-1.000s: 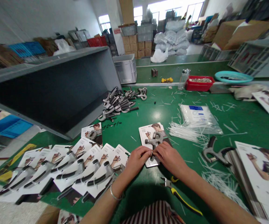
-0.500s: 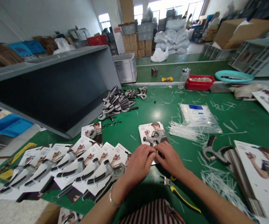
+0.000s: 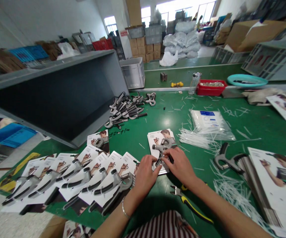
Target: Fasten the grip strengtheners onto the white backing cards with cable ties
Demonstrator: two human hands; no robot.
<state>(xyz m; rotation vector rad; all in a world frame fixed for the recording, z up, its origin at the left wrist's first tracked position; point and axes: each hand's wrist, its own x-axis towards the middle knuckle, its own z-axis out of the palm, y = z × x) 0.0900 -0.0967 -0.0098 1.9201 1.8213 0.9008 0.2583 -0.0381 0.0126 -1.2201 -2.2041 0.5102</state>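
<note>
left hand [image 3: 144, 174], right hand [image 3: 182, 166], grip trainer [image 3: 160, 147] partly hidden beneath

The green surface [image 3: 133, 142] carries a grey crate [image 3: 58, 89] lying on its side at far left, a heap of spring grips [image 3: 126, 110] beside its opening, overlapping carded grips [image 3: 106, 189] at near left, a central card [image 3: 154, 137], near yellow-and-black pliers [image 3: 191, 209], and, rightward, a plastic bag [image 3: 206, 121], scattered white ties [image 3: 234, 193] and stacked cards [image 3: 273, 186].

Green table [image 3: 161, 119] free beyond card [image 3: 153, 136]; exerciser pile [image 3: 126, 109] blocks left, tie bag [image 3: 208, 121] right.
</note>
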